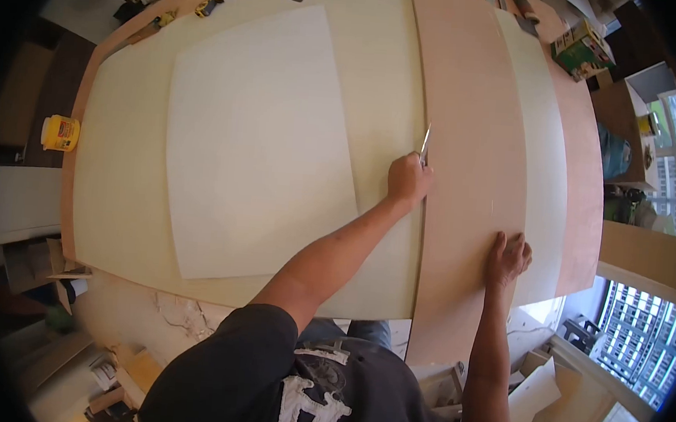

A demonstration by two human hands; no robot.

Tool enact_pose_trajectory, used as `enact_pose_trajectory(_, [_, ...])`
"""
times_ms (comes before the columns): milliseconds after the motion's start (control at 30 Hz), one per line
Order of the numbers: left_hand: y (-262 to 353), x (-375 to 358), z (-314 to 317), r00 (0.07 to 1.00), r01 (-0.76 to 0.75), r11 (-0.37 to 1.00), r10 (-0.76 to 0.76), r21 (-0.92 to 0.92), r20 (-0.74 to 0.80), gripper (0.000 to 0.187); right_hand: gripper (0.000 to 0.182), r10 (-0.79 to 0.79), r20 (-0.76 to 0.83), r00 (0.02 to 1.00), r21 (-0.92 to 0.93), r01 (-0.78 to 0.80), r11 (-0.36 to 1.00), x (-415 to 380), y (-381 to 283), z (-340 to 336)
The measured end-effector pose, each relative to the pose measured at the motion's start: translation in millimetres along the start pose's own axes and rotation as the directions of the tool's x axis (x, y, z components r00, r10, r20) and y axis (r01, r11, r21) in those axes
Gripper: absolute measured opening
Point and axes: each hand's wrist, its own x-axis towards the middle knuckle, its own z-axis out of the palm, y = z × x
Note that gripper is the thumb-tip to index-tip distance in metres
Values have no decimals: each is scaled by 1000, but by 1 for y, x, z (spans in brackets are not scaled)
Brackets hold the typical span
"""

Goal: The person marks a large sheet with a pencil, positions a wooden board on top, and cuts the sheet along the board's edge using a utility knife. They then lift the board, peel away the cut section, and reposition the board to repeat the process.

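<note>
From here, I'd press firmly with the right hand [510, 256], laid unclenched on the brown board [470, 173] at its right edge, and steady the left hand [409, 178], gripping a thin tool [426, 139] at the board's left edge.

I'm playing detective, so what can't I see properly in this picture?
All in the head view:
Lower end of the shiny tool: hidden by the left hand.
Far end of the brown board: cut off by the top edge.
Words on the yellow tub: too small and blurred.
</note>
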Motion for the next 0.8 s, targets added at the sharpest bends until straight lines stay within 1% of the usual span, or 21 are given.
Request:
enact_pose_trajectory(100, [-2, 4, 6, 1000, 26, 999, -26, 35, 3, 20, 63, -50, -44, 998, 28, 51, 998, 1, 10, 5])
enact_pose_trajectory(200, [-5, 3, 6, 1000, 6, 1000, -6, -8, 3, 20, 62, -21, -26, 999, 66, 23, 998, 0, 9, 5])
enact_pose_trajectory(300, [-2, 4, 7, 998, 61, 998, -62, 25, 13, 19, 64, -43, 1, 999, 74, 43, 996, 0, 7, 0])
enact_pose_trajectory(400, [-10, 3, 7, 1000, 3, 1000, -3, 3, 3, 18, 67, -66, -39, 997, 79, 69, 994, -1, 21, 9])
enact_pose_trajectory(433, [-5, 2, -5, 987, 132, 982, -118, -134, 106, 19, 69, -77, -27, 997, 62, 78, 995, -3, 28, 7])
enact_pose_trajectory(467, [1, 1, -17, 952, 267, 930, -213, -253, 221, 20, 71, -87, -16, 996, 46, 87, 995, -7, 36, 4])
enact_pose_trajectory(500, [5, 0, -28, 895, 403, 846, -284, -350, 345, 20, 73, -96, -5, 995, 31, 96, 995, -12, 45, -1])
enact_pose_trajectory(567, [-7, 3, -30, 884, 420, 836, -290, -353, 365, 22, 79, 84, -8, 996, -77, -84, 994, -33, 73, -7])
enact_pose_trajectory(600, [-10, 6, -32, 879, 429, 831, -294, -355, 375, 23, 85, 183, -5, 983, -64, -183, 981, -44, 82, -19])
enact_pose_trajectory(633, [-7, 7, -37, 880, 433, 829, -302, -354, 367, 24, 84, 251, -23, 968, -90, -252, 963, -56, 98, -21])
enact_pose_trajectory(700, [1, 3, -42, 873, 449, 823, -320, -347, 368, 25, 84, 388, 57, 920, -84, -383, 920, -72, 111, -36])
enact_pose_trajectory(733, [0, 4, -38, 874, 449, 808, -310, -380, 373, 25, 84, 459, 96, 883, -96, -451, 887, -82, 119, -47])
enact_pose_trajectory(767, [-5, 8, -31, 871, 457, 789, -305, -411, 384, 24, 83, 402, 28, 915, 24, -403, 915, -94, 146, -30])
enact_pose_trajectory(800, [-6, 8, -29, 862, 477, 763, -309, -436, 402, 23, 84, 451, 151, 880, 28, -459, 888, -98, 153, -32])
